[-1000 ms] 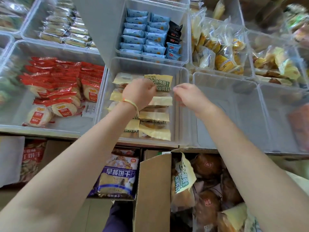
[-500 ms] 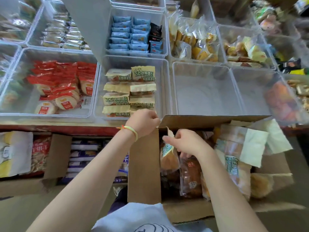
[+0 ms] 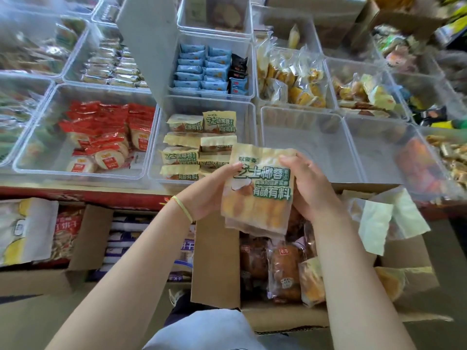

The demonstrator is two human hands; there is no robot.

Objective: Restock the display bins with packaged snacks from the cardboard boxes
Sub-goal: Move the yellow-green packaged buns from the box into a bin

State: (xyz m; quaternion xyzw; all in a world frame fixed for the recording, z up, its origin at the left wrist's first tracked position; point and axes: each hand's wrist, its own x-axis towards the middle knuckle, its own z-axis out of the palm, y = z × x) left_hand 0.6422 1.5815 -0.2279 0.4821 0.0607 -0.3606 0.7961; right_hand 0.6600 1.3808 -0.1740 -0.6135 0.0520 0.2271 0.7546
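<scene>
I hold a pale yellow bread packet (image 3: 257,190) with green print upright above the open cardboard box (image 3: 214,261). My left hand (image 3: 209,190) grips its left edge and my right hand (image 3: 308,183) grips its right edge. At least one more packet seems stacked behind it. The box below holds more wrapped breads (image 3: 283,269). Just beyond my hands stands a clear bin (image 3: 250,117) partly filled with the same yellow packets (image 3: 197,147).
An empty clear bin (image 3: 303,145) sits right of the yellow-packet bin. A bin of red packets (image 3: 106,132) lies to the left, blue packets (image 3: 202,69) behind. More boxes (image 3: 88,238) stand under the shelf edge at left.
Both hands left the bin, dropped to the cardboard box, and now lift a yellow bread packet out of it. The view has tilted down and back.
</scene>
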